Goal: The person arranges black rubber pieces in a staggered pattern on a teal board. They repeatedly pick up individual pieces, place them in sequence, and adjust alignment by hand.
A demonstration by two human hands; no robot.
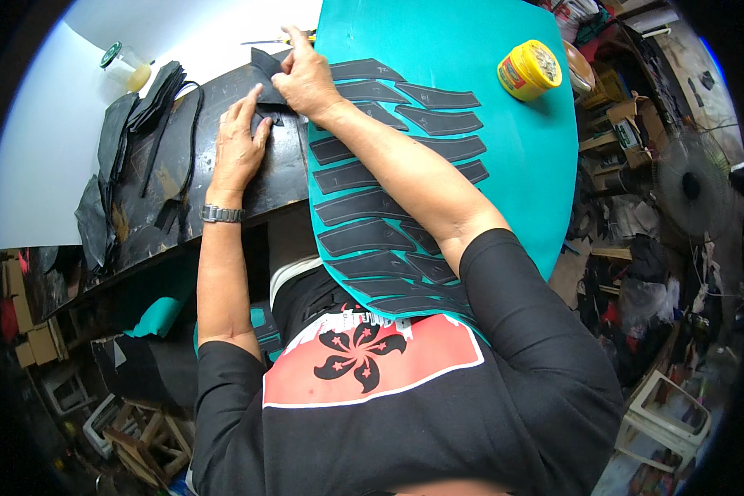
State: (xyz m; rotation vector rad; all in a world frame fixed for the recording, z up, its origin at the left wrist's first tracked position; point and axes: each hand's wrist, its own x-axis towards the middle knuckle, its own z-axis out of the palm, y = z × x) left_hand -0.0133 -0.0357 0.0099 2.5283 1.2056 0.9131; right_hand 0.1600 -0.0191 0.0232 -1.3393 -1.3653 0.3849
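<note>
My left hand (pixel 238 153) rests on the dark worktable with fingers stretched and spread, fingertips at the lower edge of a black flat piece (pixel 264 68), leather-like sheet material. On that piece's right side is my right hand (pixel 306 81), index finger extended and the other fingers curled against it; their exact grip is partly hidden. Beside the hands lies a teal sheet (pixel 463 50) bearing rows of black curved cut pieces (pixel 354 207) with light outlines. A slim pointed tool with a yellow-and-black handle (pixel 310 36) lies just beyond my right hand.
A yellow tub (pixel 529 70) stands on the teal sheet. Stacked black pieces (pixel 122 136) and thin black strips (pixel 192 149) lie at the left of the worktable (pixel 211 107), near a glass jar (pixel 126 66). A fan (pixel 688 178) and clutter are at right; a white stool (pixel 665 417) sits lower right.
</note>
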